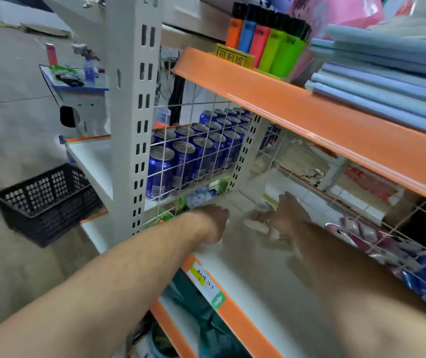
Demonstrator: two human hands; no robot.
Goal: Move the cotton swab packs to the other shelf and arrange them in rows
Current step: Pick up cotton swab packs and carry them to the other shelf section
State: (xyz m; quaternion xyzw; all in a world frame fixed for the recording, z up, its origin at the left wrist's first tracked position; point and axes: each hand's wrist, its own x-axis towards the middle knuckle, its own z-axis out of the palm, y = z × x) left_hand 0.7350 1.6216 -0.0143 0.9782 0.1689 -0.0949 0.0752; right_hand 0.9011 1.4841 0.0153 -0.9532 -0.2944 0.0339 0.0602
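Both hands deep on white shelf (245, 270), left hand (213, 222) and right hand (285, 215) grip blurred, cannot tell

The shelf edge (310, 117) is orange; the cans (184, 156) deep blue; the basket (44, 202) black lattice; lighters (266, 45) orange, blue, red and green.

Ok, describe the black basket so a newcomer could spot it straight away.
Start at the tall white slotted upright that carries the orange-edged shelves. Look to its left, past the white side shelf, down toward the grey floor. There sits the black basket, a rectangular plastic crate with perforated lattice walls, the only dark open container on that side, apart from the blue cans behind the wire grid.
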